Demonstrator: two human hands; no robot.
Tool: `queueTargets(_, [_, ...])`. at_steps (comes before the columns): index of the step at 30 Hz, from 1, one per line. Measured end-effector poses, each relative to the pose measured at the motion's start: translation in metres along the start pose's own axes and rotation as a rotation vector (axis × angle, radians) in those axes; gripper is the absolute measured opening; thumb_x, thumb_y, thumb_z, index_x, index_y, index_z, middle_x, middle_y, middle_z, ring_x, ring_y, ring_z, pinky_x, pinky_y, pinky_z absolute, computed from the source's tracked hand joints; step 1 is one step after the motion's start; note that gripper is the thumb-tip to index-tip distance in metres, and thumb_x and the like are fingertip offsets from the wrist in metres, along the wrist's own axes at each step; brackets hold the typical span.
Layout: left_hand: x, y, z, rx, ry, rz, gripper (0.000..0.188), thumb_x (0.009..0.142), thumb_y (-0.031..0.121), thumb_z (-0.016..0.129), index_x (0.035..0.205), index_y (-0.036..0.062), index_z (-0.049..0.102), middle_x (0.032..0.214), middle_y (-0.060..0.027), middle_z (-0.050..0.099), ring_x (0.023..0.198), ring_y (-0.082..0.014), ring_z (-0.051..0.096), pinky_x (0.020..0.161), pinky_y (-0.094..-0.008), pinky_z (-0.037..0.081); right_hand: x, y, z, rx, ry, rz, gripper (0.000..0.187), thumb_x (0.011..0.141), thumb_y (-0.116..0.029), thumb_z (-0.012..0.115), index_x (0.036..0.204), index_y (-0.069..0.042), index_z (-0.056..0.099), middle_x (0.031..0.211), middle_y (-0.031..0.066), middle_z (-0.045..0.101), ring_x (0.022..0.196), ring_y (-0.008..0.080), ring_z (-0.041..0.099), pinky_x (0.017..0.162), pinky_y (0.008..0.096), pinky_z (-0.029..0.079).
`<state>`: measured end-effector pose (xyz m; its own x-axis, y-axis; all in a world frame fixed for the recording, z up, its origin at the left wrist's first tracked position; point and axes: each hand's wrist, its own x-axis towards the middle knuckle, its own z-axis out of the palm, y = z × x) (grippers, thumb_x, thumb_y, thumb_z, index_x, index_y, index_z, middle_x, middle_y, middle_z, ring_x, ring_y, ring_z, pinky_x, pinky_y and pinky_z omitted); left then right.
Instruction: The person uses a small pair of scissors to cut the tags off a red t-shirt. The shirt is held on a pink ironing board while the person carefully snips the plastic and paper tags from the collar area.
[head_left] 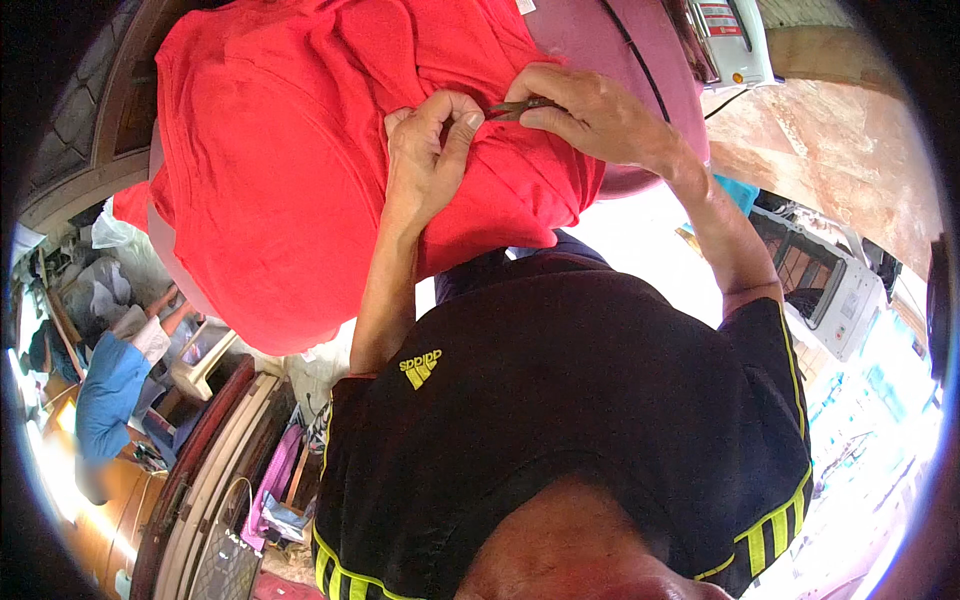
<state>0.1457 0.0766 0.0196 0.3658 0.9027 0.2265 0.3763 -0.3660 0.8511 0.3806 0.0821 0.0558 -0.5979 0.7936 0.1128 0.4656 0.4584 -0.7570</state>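
A red cloth garment (pixel 280 170) lies in loose folds over a mauve-covered surface (pixel 660 50) and hangs down at its near side. My left hand (pixel 432 145) is closed in a pinch on a gathered bit of the garment. Just to its right, my right hand (pixel 590 112) grips small dark metal snips (pixel 508 108). The tips of the snips reach the left thumb and fingertips. Whether a thread lies between the blades is too small to tell.
A white machine housing (pixel 745 45) stands at the far right, near a black cable (pixel 640 60). A grey-white slatted appliance (pixel 835 300) is on the right. At left, another person in a blue shirt (pixel 112 390) is near a pale plastic stool (pixel 205 355).
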Motion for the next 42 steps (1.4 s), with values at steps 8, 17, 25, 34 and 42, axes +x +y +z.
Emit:
queueTargets(8, [-0.003,0.0,0.008,0.075,0.105,0.109,0.005,0.093,0.008,0.065,0.091,0.0034,0.063,0.075,-0.0065,0.064,0.066,-0.0204,0.059,0.07,-0.0326,0.045,0.011,-0.006,-0.003,-0.183,-0.046,0.025,0.018,0.094,-0.023,0.059,0.097,-0.005,0.058,0.094,0.0118,0.065,0.091,0.0347,0.065,0.074,0.0477,0.05])
queueTargets(17, [-0.012,0.02,0.008,0.252,0.189,0.148,0.023,0.076,0.014,0.083,0.09,0.0069,0.067,0.081,-0.0039,0.067,0.078,-0.0222,0.062,0.081,-0.0327,0.041,0.002,0.003,-0.008,0.02,-0.075,0.044,0.015,0.094,-0.013,0.061,0.103,-0.002,0.06,0.092,0.0107,0.062,0.087,0.0263,0.06,0.08,0.039,0.047])
queueTargets(25, [-0.015,0.01,0.014,0.231,0.285,0.22,0.021,0.068,0.008,0.087,0.076,0.0098,0.068,0.077,-0.0034,0.068,0.077,-0.0192,0.065,0.079,-0.0327,0.041,-0.009,-0.003,0.001,-0.005,0.026,-0.018,0.015,0.092,-0.01,0.063,0.104,-0.001,0.059,0.097,0.0116,0.065,0.089,0.0286,0.065,0.079,0.0395,0.051])
queueTargets(34, [-0.019,0.001,0.023,0.314,0.389,0.404,0.024,0.064,0.004,0.083,0.074,0.0138,0.064,0.079,0.0007,0.064,0.071,-0.0159,0.059,0.082,-0.0361,0.035,-0.012,-0.009,0.015,0.0,0.094,0.025,0.012,0.092,-0.002,0.061,0.103,0.0,0.058,0.098,0.0104,0.064,0.085,0.0259,0.066,0.075,0.0376,0.052])
queueTargets(42, [-0.019,0.008,0.022,0.378,0.41,0.501,0.022,0.063,0.003,0.082,0.069,0.0147,0.064,0.077,0.0028,0.059,0.068,-0.0137,0.056,0.083,-0.0364,0.034,-0.012,-0.01,0.017,0.027,0.123,0.009,0.013,0.09,-0.002,0.062,0.102,0.0,0.057,0.098,0.011,0.062,0.084,0.0269,0.067,0.074,0.0381,0.054])
